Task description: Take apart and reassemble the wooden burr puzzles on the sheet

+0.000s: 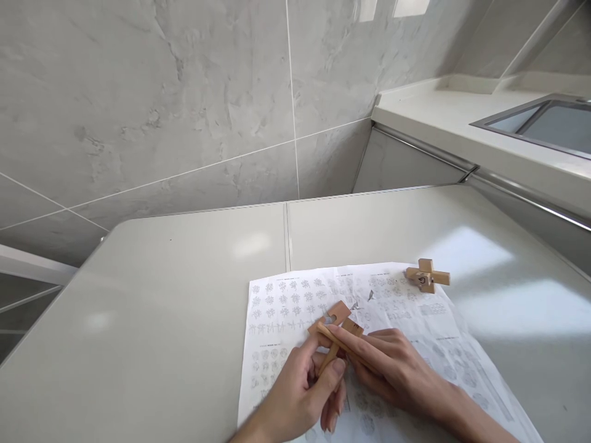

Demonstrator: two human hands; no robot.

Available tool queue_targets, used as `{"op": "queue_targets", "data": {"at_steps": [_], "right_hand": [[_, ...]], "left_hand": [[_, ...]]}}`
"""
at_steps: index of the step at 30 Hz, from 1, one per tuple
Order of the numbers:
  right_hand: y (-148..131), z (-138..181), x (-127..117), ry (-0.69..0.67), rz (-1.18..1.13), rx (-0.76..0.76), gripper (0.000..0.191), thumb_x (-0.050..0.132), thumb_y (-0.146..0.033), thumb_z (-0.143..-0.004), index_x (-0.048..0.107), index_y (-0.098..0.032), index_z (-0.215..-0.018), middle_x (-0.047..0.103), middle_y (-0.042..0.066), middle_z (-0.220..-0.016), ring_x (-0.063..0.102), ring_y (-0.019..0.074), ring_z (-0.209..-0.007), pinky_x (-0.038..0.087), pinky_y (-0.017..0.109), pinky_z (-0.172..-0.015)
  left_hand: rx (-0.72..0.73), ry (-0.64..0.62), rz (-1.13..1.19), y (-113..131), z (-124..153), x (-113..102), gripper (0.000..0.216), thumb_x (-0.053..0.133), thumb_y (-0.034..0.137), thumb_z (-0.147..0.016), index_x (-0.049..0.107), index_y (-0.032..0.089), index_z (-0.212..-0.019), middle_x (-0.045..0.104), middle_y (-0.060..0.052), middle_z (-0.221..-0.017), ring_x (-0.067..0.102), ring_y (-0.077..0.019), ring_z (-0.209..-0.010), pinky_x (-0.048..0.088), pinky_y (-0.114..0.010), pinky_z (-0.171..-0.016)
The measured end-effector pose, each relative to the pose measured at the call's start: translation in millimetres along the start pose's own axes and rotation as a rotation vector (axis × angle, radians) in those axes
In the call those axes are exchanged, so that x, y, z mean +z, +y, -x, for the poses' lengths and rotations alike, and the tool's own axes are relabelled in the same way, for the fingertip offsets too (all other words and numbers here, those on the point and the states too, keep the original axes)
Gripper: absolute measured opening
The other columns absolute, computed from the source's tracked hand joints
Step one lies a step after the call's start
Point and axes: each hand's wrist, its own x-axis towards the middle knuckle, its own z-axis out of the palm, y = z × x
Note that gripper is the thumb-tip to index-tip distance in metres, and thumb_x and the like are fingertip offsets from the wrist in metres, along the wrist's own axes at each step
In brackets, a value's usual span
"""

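Observation:
My left hand (305, 394) is closed around small wooden puzzle pieces, its thumb pressed on a narrow wooden stick (329, 359). Beyond its fingertips a flat wooden piece (340, 311) with a rounded notch shows, and a block end with a dark mark (353, 327) sits just beside it. My right hand (399, 369) meets the left from the right side. Its fingers close along another thin wooden piece (353, 352) that crosses over the others. How the pieces join is partly hidden by the fingers.
Under my hands lies a creased paper sheet (272, 332) printed with small diagrams. A cross-shaped wooden puzzle (427, 277) marked with a letter stands at its far right corner. Two small silvery scraps (371, 295) lie on the paper. A counter (429, 117) with a sink rises at right.

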Motion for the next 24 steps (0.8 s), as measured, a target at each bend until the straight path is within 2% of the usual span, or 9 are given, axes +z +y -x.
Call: {"op": "queue_targets", "data": {"at_steps": [13,24], "right_hand": [[-0.5,-3.0,-2.2,-0.003,-0.016,-0.006,0.06,0.043,-0.012,-0.115,0.031,-0.018,-0.174,0.07,-0.004,-0.074,0.057,0.0128,-0.05,0.044,0.025,-0.053],[1.5,1.1,-2.8,-0.049,-0.003,0.007,0.063,0.043,-0.011,-0.113,0.03,-0.02,-0.174,0.066,-0.005,-0.072,0.054,0.0149,-0.05,0.043,0.027,-0.053]], "left_hand": [[-0.013,-0.01,0.011,-0.5,0.3,-0.1,0.052,0.052,0.06,-0.112,0.053,0.016,-0.141,0.062,0.005,-0.064,0.052,-0.0077,-0.042,0.042,-0.018,-0.045],[-0.025,-0.017,0.012,-4.9,0.3,-1.3,0.056,0.055,0.06,-0.111,0.049,0.016,-0.146,0.064,0.004,-0.066,0.052,-0.0075,-0.043,0.043,-0.019,-0.045]]}}
